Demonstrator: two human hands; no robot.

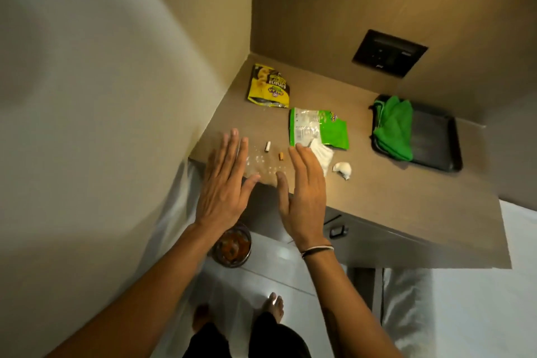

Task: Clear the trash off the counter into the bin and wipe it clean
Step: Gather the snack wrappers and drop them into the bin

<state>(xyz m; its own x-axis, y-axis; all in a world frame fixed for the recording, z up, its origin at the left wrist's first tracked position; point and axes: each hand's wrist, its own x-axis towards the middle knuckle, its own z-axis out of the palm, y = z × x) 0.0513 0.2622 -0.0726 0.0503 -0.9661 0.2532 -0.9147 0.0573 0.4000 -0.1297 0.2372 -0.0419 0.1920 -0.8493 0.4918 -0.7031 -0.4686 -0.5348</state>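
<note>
Trash is scattered over the worktop (pixel 377 197): a yellow snack packet (pixel 268 87) near the back left corner, a green snack packet (pixel 319 128) mid-worktop, two cigarette butts (pixel 267 146) and white crumbs (pixel 261 163) towards the front left edge, with crumpled tissue (pixel 343 169) just beside. All of it is judged light and limp; the foil packets look slippery and are best pinched at a torn edge. The left hand (pixel 222 192) and right hand (pixel 305 195) are held flat, fingers spread, grasping nothing. A green cloth (pixel 392 128) lies on a black tray (pixel 436 142) at the right. The bin (pixel 232 244) stands on the floor below.
</note>
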